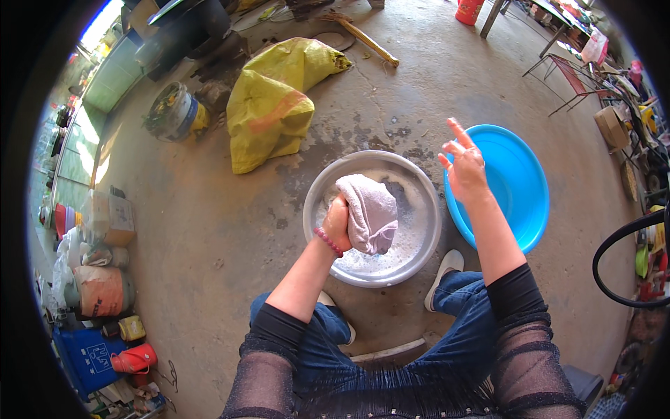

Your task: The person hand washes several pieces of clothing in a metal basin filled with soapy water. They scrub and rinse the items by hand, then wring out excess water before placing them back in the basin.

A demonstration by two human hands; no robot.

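A bunched, pale pinkish-grey cloth [368,212] is gripped in my left hand [336,222], which wears a beaded bracelet. The cloth is above a round metal basin [430,246] on the floor between my feet. Foamy, sudsy water [398,256] shows in the basin around the cloth. My right hand [465,170] is raised with its fingers spread and holds nothing. It overlaps the left rim of a blue plastic basin [515,178] standing to the right; whether it touches the rim I cannot tell. No water or cloth is visible inside the blue basin.
Ahead on the concrete floor lies a yellow woven sack [272,105], with a bucket of scraps [175,112] to its left. A wooden stick [369,41] lies beyond. Along the left stand a gas cylinder [102,290] and a blue bin [86,361]. A red metal rack [570,73] is far right.
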